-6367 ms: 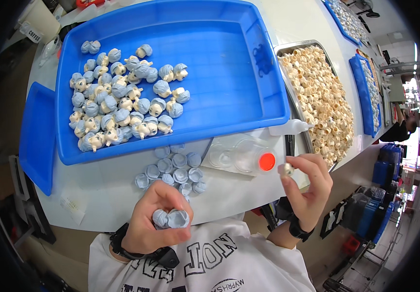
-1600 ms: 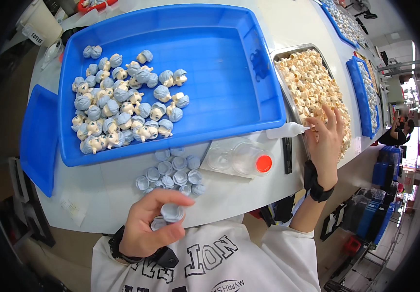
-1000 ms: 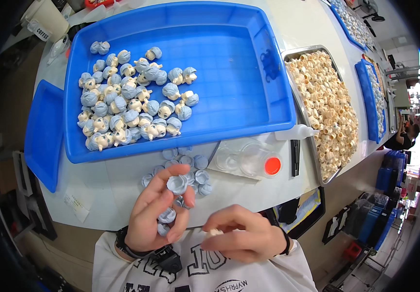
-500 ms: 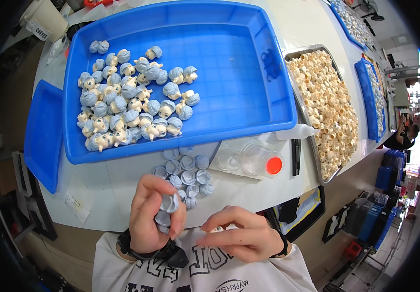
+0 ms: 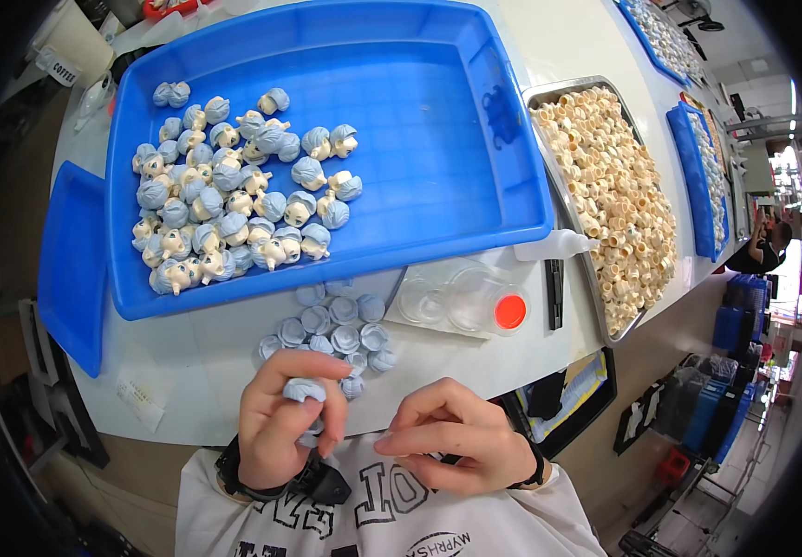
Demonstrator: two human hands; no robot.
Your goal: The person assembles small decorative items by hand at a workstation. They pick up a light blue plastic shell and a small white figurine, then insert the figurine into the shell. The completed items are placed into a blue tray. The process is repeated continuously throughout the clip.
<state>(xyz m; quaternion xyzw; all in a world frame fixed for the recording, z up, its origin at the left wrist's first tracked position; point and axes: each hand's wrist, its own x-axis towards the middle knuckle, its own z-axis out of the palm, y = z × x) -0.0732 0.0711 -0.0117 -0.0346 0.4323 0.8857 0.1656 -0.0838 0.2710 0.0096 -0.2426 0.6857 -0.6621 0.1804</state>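
Note:
My left hand [image 5: 280, 418] is closed around light-blue doll hair pieces: one cap-shaped hair piece [image 5: 304, 390] shows between the fingers, and another is partly hidden lower in the palm. To its right, my right hand [image 5: 461, 436] has thumb and fingers brought together in a pinch; whatever lies between them is hidden. Loose hollow hair pieces [image 5: 345, 338] cluster on the table just beyond my left hand. Past them, a large blue bin [image 5: 419, 111] holds many small doll heads [image 5: 206, 201] with blue hair and cream faces, heaped toward its left side.
A metal tray [image 5: 563, 200] of cream hollow doll parts [image 5: 619, 204] stands at the right. Between it and me are a clear plastic container [image 5: 461, 297] with a red disc, a white squeeze bottle [image 5: 554, 246] and a black tool [image 5: 555, 292]. A smaller blue bin [image 5: 71, 269] leans at the left.
The hair piece in my left hand has turned, now showing its rounded outside. A cream doll part seen at my right fingertips is hidden now. The view has shifted slightly.

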